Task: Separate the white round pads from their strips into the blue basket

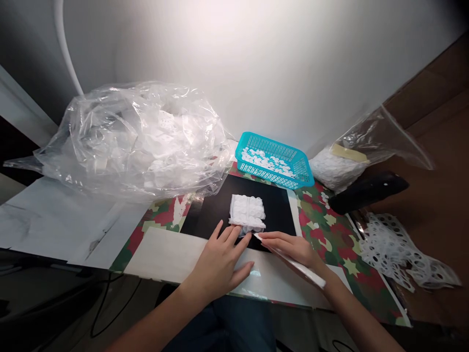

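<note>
A small white textured fabric piece (247, 210) lies on the black mat (208, 210). My left hand (223, 259) is spread, its fingertips touching the near edge of the white piece. My right hand (293, 249) is closed around a long white flat tool (302, 270). The tool's narrow tip points at the near right corner of the white piece, close to my left index finger. Whether the tip touches the fabric cannot be made out.
Behind the mat stands a turquoise basket (308, 168) of small white pieces. A big clear plastic bag (139, 142) fills the left. At right are another bag (340, 168), a black object (370, 191) and perforated white scraps (399, 249).
</note>
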The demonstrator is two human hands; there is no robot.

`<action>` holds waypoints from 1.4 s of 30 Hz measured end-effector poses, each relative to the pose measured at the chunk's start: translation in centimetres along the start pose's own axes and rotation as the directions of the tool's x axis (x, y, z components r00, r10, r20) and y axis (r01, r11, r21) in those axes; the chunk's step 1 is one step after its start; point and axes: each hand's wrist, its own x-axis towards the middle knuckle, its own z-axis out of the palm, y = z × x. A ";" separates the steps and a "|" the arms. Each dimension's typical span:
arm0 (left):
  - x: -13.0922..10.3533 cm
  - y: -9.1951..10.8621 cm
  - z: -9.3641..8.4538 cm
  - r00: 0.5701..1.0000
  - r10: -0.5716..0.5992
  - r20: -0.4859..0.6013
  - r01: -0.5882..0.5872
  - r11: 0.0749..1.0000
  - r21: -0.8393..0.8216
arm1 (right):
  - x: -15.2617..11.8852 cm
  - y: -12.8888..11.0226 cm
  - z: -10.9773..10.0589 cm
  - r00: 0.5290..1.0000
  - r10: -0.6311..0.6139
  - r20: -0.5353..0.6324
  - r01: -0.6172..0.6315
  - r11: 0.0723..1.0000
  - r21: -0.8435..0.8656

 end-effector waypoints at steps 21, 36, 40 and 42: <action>-0.6 0.2 0.0 0.994 0.059 -0.097 -0.058 0.998 0.010 | -0.1 0.0 -1.9 0.981 0.156 0.119 -0.180 0.957 0.226; -0.4 0.2 0.1 0.997 0.040 -0.065 -0.041 0.999 -0.004 | -0.6 0.4 -0.8 0.994 0.093 0.060 -0.105 0.963 0.248; -0.3 0.2 0.0 0.998 0.041 -0.050 -0.042 0.999 -0.007 | -0.5 0.3 -0.4 0.998 0.063 -0.001 -0.061 0.977 0.204; -0.3 0.2 -0.1 0.998 0.045 -0.036 -0.045 0.999 -0.010 | -0.1 0.1 -0.3 0.998 0.044 -0.033 -0.037 0.982 0.183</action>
